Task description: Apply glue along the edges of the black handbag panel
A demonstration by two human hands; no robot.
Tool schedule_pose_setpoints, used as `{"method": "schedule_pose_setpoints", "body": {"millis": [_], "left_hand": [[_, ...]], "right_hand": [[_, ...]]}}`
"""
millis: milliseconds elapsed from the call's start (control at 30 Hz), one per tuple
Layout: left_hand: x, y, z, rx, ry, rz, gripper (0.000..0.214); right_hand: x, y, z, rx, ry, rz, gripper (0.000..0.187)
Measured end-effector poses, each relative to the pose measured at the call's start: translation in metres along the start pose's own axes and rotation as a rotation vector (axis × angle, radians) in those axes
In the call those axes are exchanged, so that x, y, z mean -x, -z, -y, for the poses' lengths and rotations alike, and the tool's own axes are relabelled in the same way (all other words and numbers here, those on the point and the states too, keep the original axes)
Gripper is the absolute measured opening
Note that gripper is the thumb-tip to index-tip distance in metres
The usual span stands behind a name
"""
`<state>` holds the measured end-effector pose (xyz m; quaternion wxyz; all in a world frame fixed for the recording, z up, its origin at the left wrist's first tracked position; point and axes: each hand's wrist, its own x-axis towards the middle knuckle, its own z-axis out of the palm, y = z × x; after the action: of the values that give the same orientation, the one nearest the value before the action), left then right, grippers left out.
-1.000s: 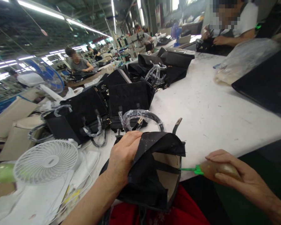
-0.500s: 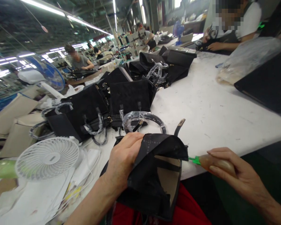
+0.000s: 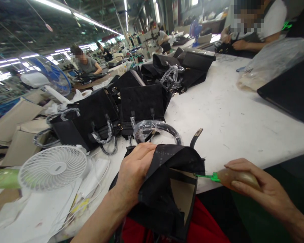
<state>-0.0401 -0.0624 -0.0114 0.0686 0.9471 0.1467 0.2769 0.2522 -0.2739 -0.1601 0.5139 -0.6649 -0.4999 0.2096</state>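
Observation:
A black handbag (image 3: 164, 195) lies tilted on my lap and against the table edge, its mouth turned toward me and a beige lining panel (image 3: 182, 194) showing inside. My left hand (image 3: 134, 172) presses over its left side with the fingers curled round the black material; the fingertips are partly hidden. In my right hand (image 3: 253, 182) is an awl-like tool (image 3: 236, 179) with a rounded tan handle and a thin green shaft. The shaft's tip reaches the right rim of the bag's opening. A plastic-wrapped handle (image 3: 157, 130) arches behind the bag.
More black handbags (image 3: 142, 101) crowd the table behind and to the left. A small white fan (image 3: 53, 167) stands at left, with cables and paper around it. A clear plastic bag (image 3: 273, 64) lies at right, near a co-worker (image 3: 263, 37) across the white table (image 3: 233, 111).
The green shaft, whose end was hidden behind the bag's right edge, now shows in front of it, its tip at the opening's rim. My left hand keeps its hold; the view shifts slightly.

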Motion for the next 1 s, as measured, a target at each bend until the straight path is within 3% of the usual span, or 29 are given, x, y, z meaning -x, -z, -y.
{"method": "schedule_pose_setpoints", "body": {"millis": [167,333,433,533,700,800,1000], "left_hand": [[-0.001,0.0,-0.002,-0.012,0.005,-0.024,0.014],[0.001,0.0,-0.001,-0.008,0.015,-0.011,0.013],[0.002,0.0,0.003,0.009,0.001,0.017,0.018],[0.003,0.0,0.004,0.008,-0.003,0.009,0.018],[0.005,-0.001,-0.003,0.009,0.022,-0.024,0.013],[0.005,0.0,-0.005,0.034,0.037,-0.005,0.015],[0.008,0.001,-0.003,0.057,0.029,0.027,0.02]], "right_hand": [[-0.008,0.0,0.001,0.057,-0.016,-0.052,0.026],[-0.007,0.002,-0.001,0.006,-0.019,0.075,0.025],[-0.003,0.001,-0.004,0.034,-0.1,-0.001,0.029],[0.001,0.001,-0.002,0.008,-0.155,0.021,0.029],[0.007,-0.004,0.014,0.009,-0.021,0.05,0.022],[0.011,-0.007,0.021,0.076,0.043,-0.013,0.021],[0.011,-0.006,0.021,0.068,-0.001,0.032,0.024]]}}
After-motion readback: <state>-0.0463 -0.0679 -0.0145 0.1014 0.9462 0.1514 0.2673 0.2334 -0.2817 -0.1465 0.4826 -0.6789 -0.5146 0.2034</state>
